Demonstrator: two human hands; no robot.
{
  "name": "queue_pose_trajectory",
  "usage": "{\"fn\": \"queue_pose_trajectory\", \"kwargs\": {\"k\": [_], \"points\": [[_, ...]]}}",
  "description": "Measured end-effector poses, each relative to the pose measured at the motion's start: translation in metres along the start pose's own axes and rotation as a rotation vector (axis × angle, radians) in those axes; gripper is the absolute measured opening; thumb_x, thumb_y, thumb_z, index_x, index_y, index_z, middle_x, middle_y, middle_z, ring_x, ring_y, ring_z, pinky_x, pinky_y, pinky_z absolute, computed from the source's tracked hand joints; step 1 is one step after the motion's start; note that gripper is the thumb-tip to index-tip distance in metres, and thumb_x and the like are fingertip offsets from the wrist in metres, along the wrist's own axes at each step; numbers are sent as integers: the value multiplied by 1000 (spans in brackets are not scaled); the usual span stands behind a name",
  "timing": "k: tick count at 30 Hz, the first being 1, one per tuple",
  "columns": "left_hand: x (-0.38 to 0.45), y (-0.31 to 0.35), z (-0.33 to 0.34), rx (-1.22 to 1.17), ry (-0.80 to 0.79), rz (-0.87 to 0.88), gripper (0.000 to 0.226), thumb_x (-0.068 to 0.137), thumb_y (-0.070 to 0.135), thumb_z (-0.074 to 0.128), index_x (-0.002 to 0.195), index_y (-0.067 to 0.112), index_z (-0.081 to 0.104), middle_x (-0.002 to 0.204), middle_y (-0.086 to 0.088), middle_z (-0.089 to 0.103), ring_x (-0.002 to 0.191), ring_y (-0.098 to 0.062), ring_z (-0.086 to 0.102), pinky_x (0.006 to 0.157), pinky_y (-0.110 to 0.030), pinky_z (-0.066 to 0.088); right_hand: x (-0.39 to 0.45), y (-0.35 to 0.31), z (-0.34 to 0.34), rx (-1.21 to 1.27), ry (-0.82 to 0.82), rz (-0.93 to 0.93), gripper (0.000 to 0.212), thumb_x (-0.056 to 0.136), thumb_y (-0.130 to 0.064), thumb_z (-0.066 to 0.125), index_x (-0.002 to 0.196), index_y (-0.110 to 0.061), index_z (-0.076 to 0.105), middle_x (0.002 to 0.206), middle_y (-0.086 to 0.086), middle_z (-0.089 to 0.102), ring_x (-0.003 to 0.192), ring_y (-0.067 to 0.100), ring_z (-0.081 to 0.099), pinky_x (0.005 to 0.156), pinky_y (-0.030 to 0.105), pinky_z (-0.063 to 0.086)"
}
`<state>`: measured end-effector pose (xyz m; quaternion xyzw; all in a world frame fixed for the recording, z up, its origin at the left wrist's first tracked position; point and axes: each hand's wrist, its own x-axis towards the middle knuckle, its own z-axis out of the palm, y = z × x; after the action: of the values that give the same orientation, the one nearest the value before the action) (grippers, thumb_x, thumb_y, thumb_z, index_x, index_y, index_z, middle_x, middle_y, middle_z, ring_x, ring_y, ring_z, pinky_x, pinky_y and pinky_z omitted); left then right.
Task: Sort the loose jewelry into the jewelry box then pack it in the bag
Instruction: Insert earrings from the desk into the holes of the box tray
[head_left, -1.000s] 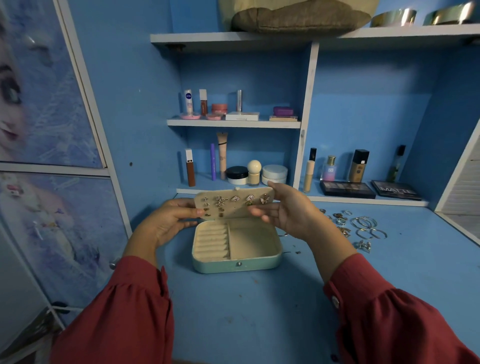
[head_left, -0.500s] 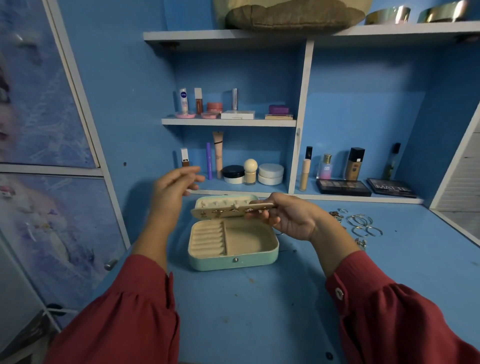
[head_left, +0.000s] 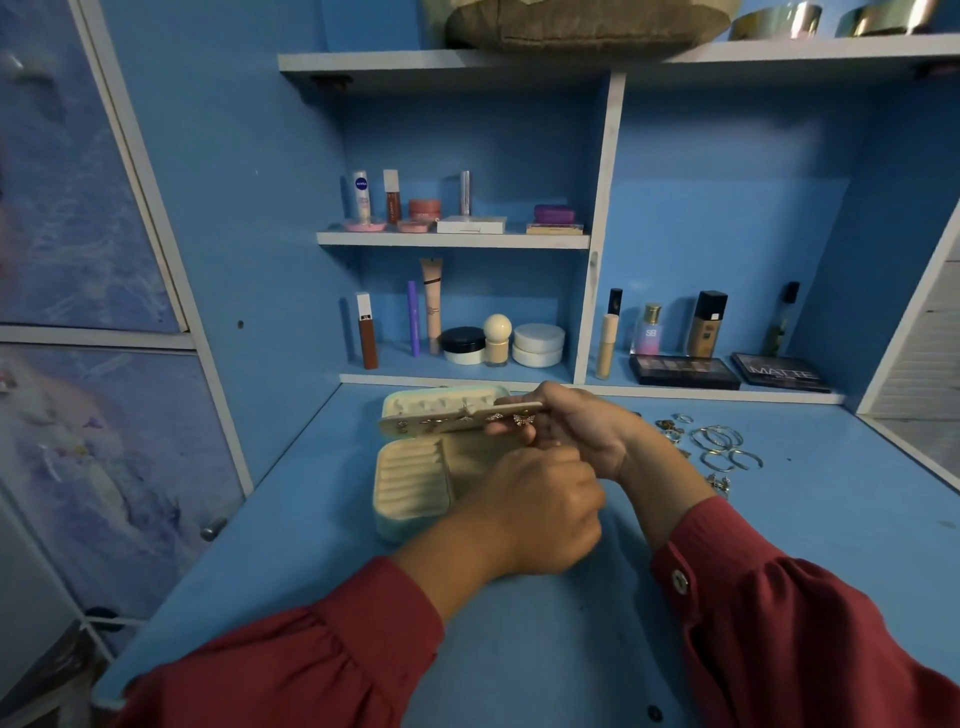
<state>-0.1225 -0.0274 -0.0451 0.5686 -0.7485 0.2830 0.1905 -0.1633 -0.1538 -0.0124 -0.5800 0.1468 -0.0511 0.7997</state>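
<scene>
A teal jewelry box (head_left: 410, 488) with cream lining lies open on the blue desk, its lid (head_left: 441, 401) tipped back. My right hand (head_left: 582, 431) pinches the right end of the cream earring panel (head_left: 441, 423), held nearly flat above the box, with several stud earrings on it. My left hand (head_left: 540, 514) hovers over the box's right compartment, fingers curled towards the panel's underside; anything in them is hidden. Loose hoops and rings (head_left: 719, 441) lie on the desk to the right.
Cosmetics line the shelves behind the box: tubes, jars (head_left: 537, 345), bottles and two dark palettes (head_left: 683, 371). An olive-brown fabric item (head_left: 582, 23) sits on the top shelf. Patterned cupboard doors (head_left: 88, 415) stand at the left.
My left hand dropped from up at the left and crossed over the box to below my right hand. The panel tilted flatter and stays in my right hand.
</scene>
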Motion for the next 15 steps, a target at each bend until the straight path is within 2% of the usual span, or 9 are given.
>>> {"fn": "queue_pose_trajectory", "kwargs": {"k": [1,3,5,10,15], "points": [[1,0,3,50,-47,-12,19,74,20,50,60,14,60,62,-1,57,64,-21,53,54,-30,47,1,0,-1,9,-9,-1,30,85,-19,48,105,-3,63,93,14,71,60,8,51,54,15,45],[3,2,7,131,-125,-61,5,66,17,65,61,16,63,62,3,57,69,-19,55,56,-28,50,0,0,-1,7,-7,-13,30,89,-18,45,107,-1,62,94,15,71,62,9,52,60,16,49],[5,6,9,174,-199,-114,15,53,15,78,61,18,66,61,5,57,71,-17,57,57,-25,51,0,-1,-1,0,-12,-20,31,91,-18,43,109,0,61,93,16,71,61,10,52,61,17,50],[8,16,15,258,-330,-200,21,44,22,83,58,19,68,61,8,60,74,-14,60,64,-24,50,1,-3,-1,-44,-21,-21,33,90,-21,43,110,-2,61,97,16,71,61,10,48,57,18,48],[15,18,15,290,-372,-278,27,32,24,86,47,19,64,51,7,54,64,-14,58,56,-22,47,1,-2,-2,-44,-23,-27,31,92,-21,42,106,-3,62,102,18,68,62,10,48,57,18,48]]}}
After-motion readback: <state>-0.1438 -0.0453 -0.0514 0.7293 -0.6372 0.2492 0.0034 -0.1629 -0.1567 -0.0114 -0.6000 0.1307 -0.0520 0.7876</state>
